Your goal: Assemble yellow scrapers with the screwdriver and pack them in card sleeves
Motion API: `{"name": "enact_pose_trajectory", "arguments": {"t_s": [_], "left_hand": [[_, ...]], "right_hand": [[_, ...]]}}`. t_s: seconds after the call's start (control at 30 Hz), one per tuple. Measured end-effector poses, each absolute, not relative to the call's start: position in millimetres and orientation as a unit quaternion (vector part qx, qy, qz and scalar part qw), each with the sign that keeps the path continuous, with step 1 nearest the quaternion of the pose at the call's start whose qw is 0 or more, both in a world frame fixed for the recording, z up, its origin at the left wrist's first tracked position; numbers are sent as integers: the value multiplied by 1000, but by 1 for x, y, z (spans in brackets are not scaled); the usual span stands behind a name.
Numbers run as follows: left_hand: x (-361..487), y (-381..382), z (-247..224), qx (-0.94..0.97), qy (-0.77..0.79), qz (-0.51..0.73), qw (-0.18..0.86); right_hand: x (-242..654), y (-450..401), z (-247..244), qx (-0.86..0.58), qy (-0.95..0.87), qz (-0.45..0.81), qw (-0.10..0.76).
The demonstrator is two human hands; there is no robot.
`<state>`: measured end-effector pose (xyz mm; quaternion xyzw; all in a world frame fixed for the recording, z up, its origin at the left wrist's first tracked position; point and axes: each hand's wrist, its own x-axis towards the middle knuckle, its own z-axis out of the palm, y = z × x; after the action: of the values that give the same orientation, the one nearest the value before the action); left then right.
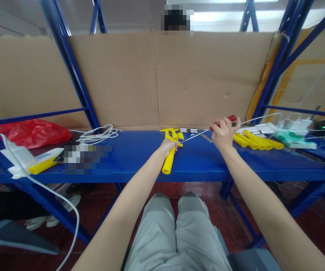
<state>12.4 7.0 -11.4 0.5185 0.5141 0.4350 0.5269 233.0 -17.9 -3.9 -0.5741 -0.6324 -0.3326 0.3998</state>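
Observation:
My left hand [167, 146] is wrapped round a yellow plastic handle [168, 164], whose round hollow end points toward me over the blue shelf. In my right hand [224, 132] is a screwdriver [194, 136], gripped by its red handle. Its long metal shaft slants down to the left, and the tip reaches the yellow head beside my left fingers; exact contact there is too small to tell. Just behind my left hand lie several small yellow plastic parts [175, 134]. A stack of thin metal strips [188, 130] and a flat metal blade [207, 138] rest between the hands.
Several yellow tubes [257, 141] lie right of my right hand, near white adapters and cables [296, 124]. On the left are a red plastic bag [34, 133], a coiled white cable [100, 134] and another yellow tube [42, 165]. Cardboard [117, 79] stands behind; a person's head shows above it.

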Motion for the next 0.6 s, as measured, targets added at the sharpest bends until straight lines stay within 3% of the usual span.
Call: {"name": "enact_pose_trajectory", "arguments": {"t_s": [0.4,0.6], "left_hand": [[12,5,-8,548,535,451,458],[-7,15,-5,563,568,436,413]], "right_hand": [[231,-20,-3,-557,-642,-351,391],[227,-16,-6,-538,-687,-355,336]]}}
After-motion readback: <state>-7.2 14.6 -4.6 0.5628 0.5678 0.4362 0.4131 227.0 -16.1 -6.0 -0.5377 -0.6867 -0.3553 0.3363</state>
